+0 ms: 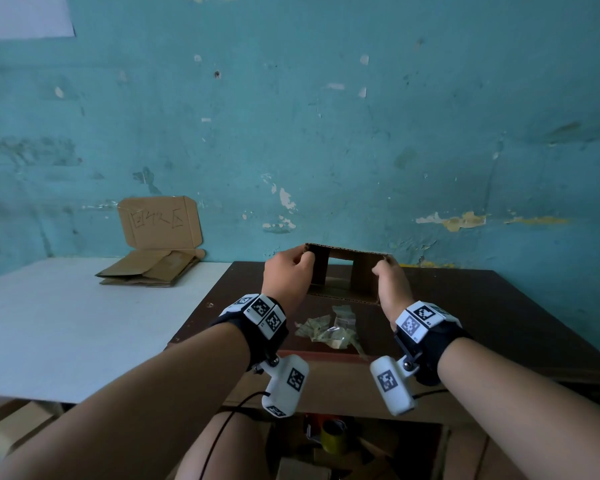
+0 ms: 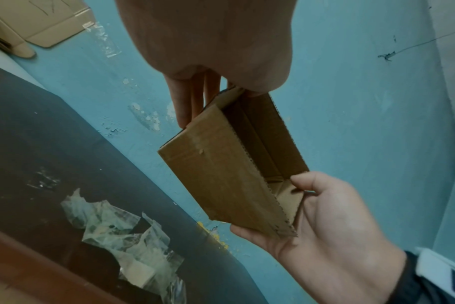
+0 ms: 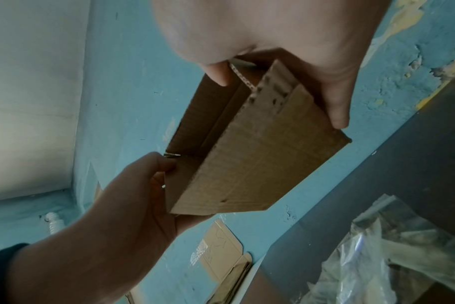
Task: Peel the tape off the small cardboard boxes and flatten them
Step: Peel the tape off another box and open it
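A small brown cardboard box (image 1: pixel 343 275), open at both ends like a tube, hangs above the dark table (image 1: pixel 465 313) between my two hands. My left hand (image 1: pixel 288 275) grips its left end, thumb inside and fingers behind. My right hand (image 1: pixel 390 282) grips the right end the same way. In the left wrist view the box (image 2: pixel 221 176) looks partly squashed, with my left hand's fingers (image 2: pixel 185 102) behind it and my right hand (image 2: pixel 322 211) at the far end. The right wrist view shows the box (image 3: pixel 260 152) from the other side.
Crumpled clear tape strips (image 1: pixel 329 329) lie on the dark table just below the box. Flattened cardboard (image 1: pixel 153 268) is stacked on the white table (image 1: pixel 66 323) at the left, under a cardboard sign (image 1: pixel 160 221) on the blue wall. A tape roll (image 1: pixel 333 436) sits under the table.
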